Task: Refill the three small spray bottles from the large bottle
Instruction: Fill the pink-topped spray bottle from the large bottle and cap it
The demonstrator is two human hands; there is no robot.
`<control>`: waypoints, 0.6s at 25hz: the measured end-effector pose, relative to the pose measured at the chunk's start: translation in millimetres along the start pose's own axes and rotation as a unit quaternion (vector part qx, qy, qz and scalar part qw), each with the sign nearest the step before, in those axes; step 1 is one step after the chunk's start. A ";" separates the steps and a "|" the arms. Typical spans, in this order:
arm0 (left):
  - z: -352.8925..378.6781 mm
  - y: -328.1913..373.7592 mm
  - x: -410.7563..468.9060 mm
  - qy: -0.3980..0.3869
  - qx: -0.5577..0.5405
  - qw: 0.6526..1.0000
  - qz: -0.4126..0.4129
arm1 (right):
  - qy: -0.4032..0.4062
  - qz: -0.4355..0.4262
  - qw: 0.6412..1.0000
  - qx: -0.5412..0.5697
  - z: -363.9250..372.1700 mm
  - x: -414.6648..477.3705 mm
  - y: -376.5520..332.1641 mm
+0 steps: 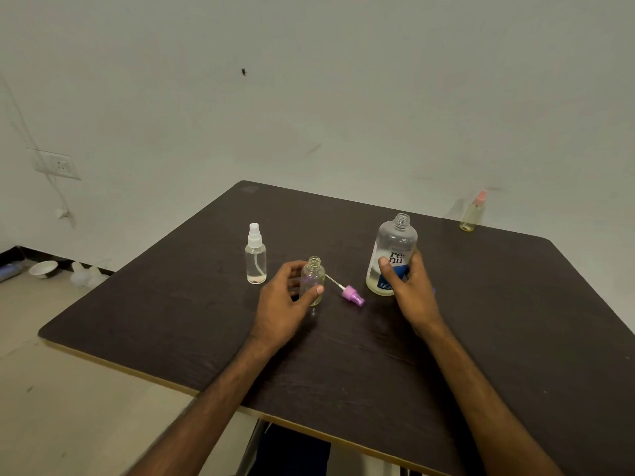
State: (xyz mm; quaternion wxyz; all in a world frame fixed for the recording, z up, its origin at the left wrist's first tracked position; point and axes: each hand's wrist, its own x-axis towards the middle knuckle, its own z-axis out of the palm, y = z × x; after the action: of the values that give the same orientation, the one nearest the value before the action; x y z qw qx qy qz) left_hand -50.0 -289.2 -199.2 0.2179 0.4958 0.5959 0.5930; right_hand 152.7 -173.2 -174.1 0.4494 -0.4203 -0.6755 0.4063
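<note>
Dark wood-grain boarding forms the table (343,359), which is set against a pale wall (343,97). A socket (58,164) is seen on the wall at far left, and a white bowl (43,269) is seen on the floor below it.

Near the middle of the table, an open small bottle (313,277) is kept upright on the surface. It is grasped by the left hand (283,305), with the thumb laid across the near side of the glass and the fingers curled round its left side. Its neck is uncovered. Just to its right, a purple spray head (354,296) is laid flat on the table, its thin dip tube pointed back toward the bottle.

Further right, the large bottle (392,250) is stood upright with its cap off, and a low level of yellowish liquid is seen inside. It is clasped low on its label by the right hand (410,297), thumb on the near side (part of the blue label is covered by the fingers).

To the left of both hands, a white-capped spray bottle (256,259) is left standing, untouched and almost empty. At the far right edge, well apart from the rest, a pink-capped spray bottle (472,214) holding yellowish liquid is stood alone.
</note>
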 end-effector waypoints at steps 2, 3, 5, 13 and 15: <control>-0.4 -0.8 0.7 0.000 0.005 1.000 0.004 | -0.009 -0.001 1.000 -0.014 -0.1 -3.9 0.0; -0.4 -1.4 0.9 0.000 0.007 1.000 0.005 | -0.007 -0.004 1.000 -0.023 -1.3 -5.7 0.9; -0.4 -2.2 0.6 -0.001 0.007 1.000 0.008 | 0.005 -0.016 0.999 -0.050 -2.7 -8.6 -0.5; -0.9 8.8 -3.6 0.019 -0.012 0.999 0.037 | 0.050 -0.106 0.989 -0.090 5.7 -13.8 -13.0; -1.4 11.3 -4.7 0.031 -0.018 0.998 0.050 | 0.040 -0.145 0.982 -0.114 2.9 -14.9 -18.1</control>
State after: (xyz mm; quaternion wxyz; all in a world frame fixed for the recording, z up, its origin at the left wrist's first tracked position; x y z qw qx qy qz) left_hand -45.5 -296.1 -190.1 0.1783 0.5027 0.5660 0.6287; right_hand 149.9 -193.3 -162.0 0.4792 -0.3825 -0.7527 0.2399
